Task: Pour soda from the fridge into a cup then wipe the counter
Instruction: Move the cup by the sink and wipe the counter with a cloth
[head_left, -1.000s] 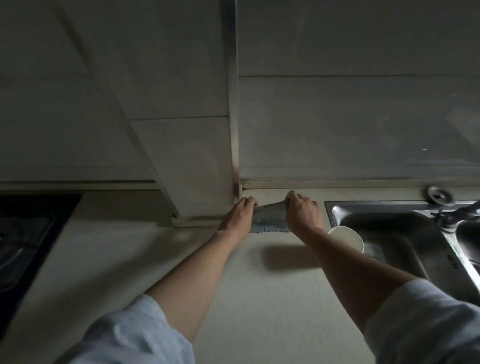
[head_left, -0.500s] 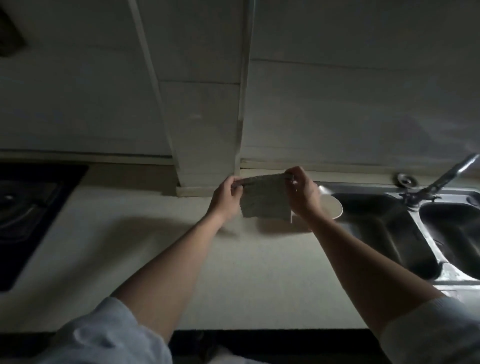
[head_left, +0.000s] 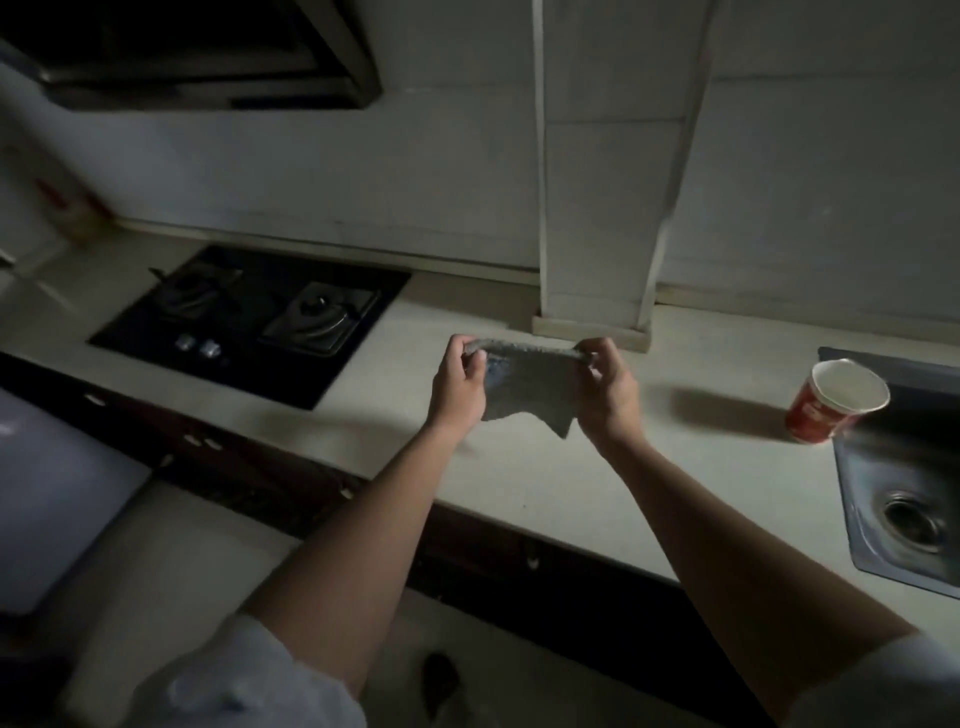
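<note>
A grey cloth (head_left: 530, 387) hangs spread out above the pale counter (head_left: 519, 478), in front of a wall column. My left hand (head_left: 460, 387) pinches its top left corner and my right hand (head_left: 605, 392) pinches its top right corner. A red paper cup (head_left: 831, 408) with a white inside stands on the counter to the right, at the rim of the steel sink (head_left: 904, 519). What the cup holds cannot be seen.
A black two-burner gas hob (head_left: 249, 319) is set into the counter on the left, under a range hood (head_left: 197, 52). A tiled column (head_left: 597, 208) juts from the back wall. Dark cabinet fronts (head_left: 519, 551) run below the counter edge.
Both hands lifted the cloth off the counter by the column and pulled it toward me, spreading it. The view swung left and back, bringing the hob into sight.
</note>
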